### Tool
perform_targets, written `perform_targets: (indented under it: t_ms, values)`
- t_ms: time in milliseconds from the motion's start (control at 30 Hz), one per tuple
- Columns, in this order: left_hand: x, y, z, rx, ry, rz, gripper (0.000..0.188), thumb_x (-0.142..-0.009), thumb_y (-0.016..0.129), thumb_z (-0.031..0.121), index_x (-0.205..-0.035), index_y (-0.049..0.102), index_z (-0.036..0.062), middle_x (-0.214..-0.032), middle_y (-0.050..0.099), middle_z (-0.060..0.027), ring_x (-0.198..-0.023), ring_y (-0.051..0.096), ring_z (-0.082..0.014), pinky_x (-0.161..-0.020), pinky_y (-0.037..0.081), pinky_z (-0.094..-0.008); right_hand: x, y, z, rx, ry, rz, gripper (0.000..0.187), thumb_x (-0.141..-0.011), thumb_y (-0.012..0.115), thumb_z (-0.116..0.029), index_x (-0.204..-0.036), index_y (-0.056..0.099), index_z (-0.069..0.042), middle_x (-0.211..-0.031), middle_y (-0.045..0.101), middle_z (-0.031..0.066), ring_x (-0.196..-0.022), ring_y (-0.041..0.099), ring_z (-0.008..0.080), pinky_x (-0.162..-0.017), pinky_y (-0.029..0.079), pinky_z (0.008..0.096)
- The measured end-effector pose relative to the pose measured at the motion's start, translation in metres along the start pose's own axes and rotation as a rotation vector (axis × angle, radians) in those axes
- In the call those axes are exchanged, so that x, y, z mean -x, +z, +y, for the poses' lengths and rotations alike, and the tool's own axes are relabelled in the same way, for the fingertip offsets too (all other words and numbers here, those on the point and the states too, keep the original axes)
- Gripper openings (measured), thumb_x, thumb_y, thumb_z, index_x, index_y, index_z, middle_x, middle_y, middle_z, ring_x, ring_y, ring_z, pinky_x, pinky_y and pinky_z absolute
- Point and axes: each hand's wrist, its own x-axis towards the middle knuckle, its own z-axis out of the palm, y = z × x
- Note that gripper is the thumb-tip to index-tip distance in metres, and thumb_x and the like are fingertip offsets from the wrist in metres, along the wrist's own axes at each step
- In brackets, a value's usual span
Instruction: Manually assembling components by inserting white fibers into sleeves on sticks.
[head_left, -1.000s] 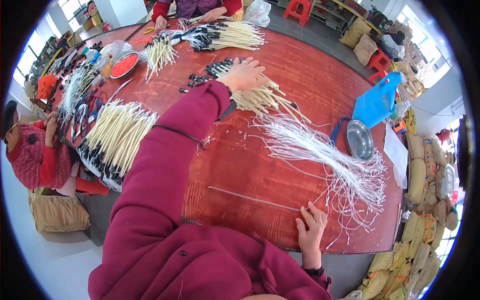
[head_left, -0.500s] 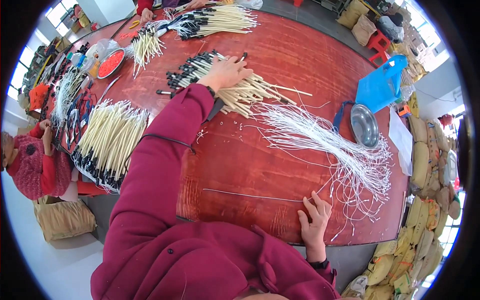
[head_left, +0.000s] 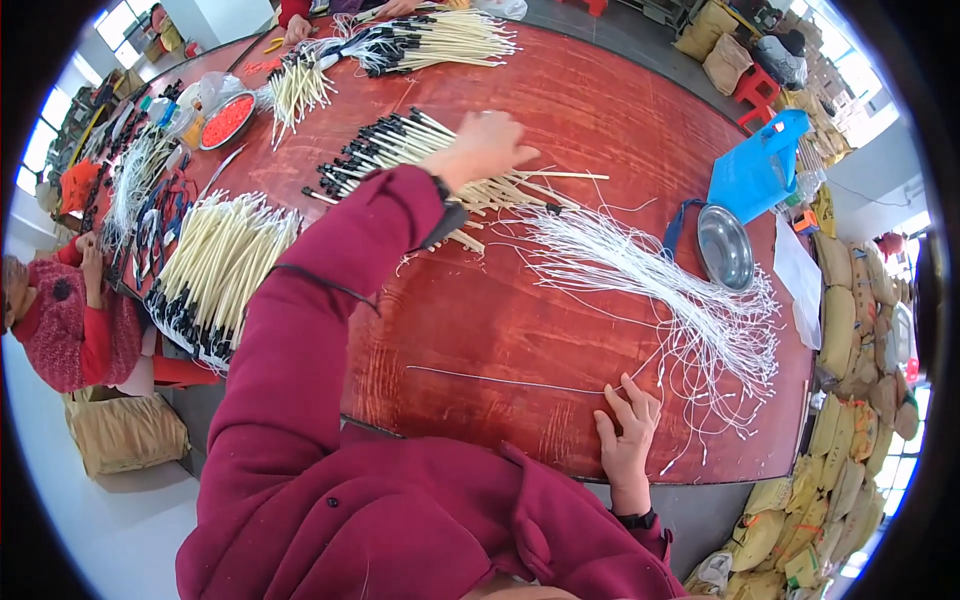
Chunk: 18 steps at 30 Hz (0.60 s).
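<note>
Cream sticks (head_left: 400, 147) near left fingers (head_left: 512, 152), white cord (head_left: 500, 379) at right fingers (head_left: 637, 398)

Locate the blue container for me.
The blue container stands toward the right of the head view, on the red table, just beyond the shiny metal bowl.

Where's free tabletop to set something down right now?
One bare patch of tabletop lies between the left sleeve, white cord bundle and single cord; another runs from beyond the left hand toward the blue container. Crowded: the stick pile by that hand and the stick bundle farther left.
</note>
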Motion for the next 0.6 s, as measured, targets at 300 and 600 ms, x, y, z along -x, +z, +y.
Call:
perform_targets:
  t_ms: [300,600]
  values:
    - [-0.067,0.067,0.076,0.038,0.131,-0.003,0.023,-0.088,0.070,0.021,-0.099,0.073,0.0015,-0.105,0.073,-0.0205,-0.102,0.071,-0.0408,-0.085,0.058,-0.0511,-0.001,0.002,-0.002,-0.038,0.026,-0.005,0.037,-0.080,0.077,-0.008,-0.117,0.076,-0.005,-0.140,0.063,0.0134,-0.121,0.054,0.0319,-0.108,0.040,0.0441]
    - [-0.081,0.067,0.105,0.345,0.105,0.252,0.013,-0.093,0.061,0.008,-0.103,0.060,-0.0014,-0.099,0.070,-0.0224,-0.090,0.070,-0.0415,-0.075,0.056,-0.0514,-0.002,0.004,0.000,-0.046,0.022,0.032,0.036,-0.080,0.080,-0.011,-0.116,0.078,-0.006,-0.139,0.064,0.0114,-0.116,0.054,0.0302,-0.107,0.039,0.0434]
